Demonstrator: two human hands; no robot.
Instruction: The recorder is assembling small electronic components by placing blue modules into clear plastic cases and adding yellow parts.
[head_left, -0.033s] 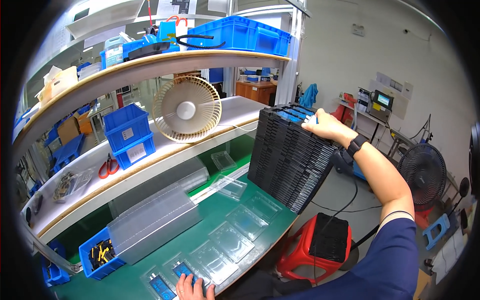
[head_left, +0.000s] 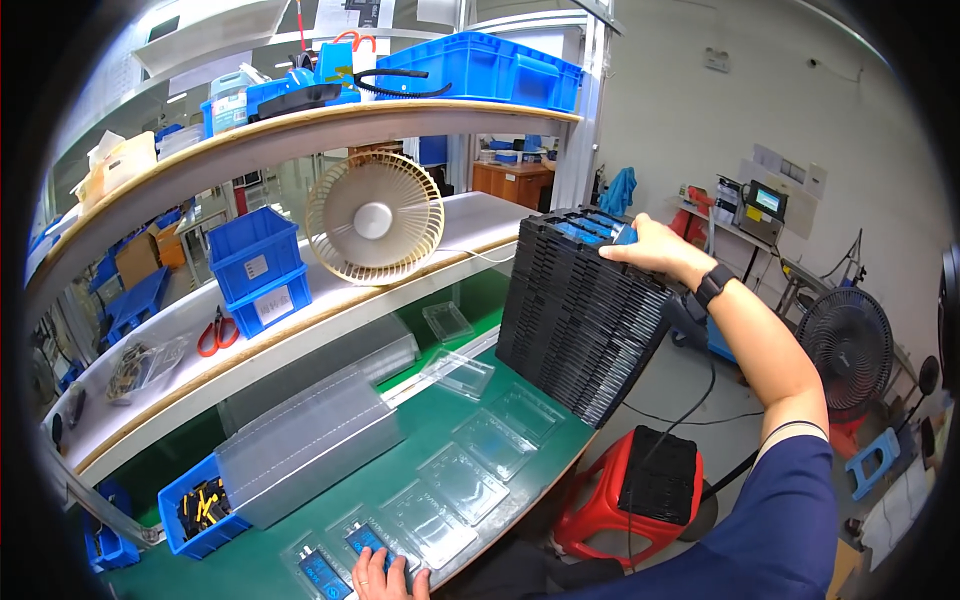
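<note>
My right hand [head_left: 662, 250] reaches over the top of a tall, tilted stack of black trays [head_left: 580, 310]. Its thumb and fingers close on a small flat blue piece [head_left: 625, 235] at the top tray's edge. Other blue pieces [head_left: 590, 228] lie in that top tray. At the bench's near edge, my left hand [head_left: 385, 576] has its fingers over a flat blue piece [head_left: 364, 537] in a clear plastic blister tray, thumb on the other side. Beside it, another blue piece [head_left: 322, 574] lies in the leftmost blister tray. Several further blister trays [head_left: 462, 484] form a row toward the stack.
A translucent plastic box-shaped sleeve [head_left: 310, 440] lies behind the row, beside a blue bin [head_left: 180, 535] of black and yellow parts. On the shelf are a round fan [head_left: 373, 220], stacked blue bins [head_left: 255, 262] and red-handled scissors [head_left: 217, 335]. A red stool [head_left: 625, 535] stands right of the bench.
My right hand has shifted slightly at the tray top; the piece at its fingertips now shows blue where a white part showed. My left hand stays in place.
</note>
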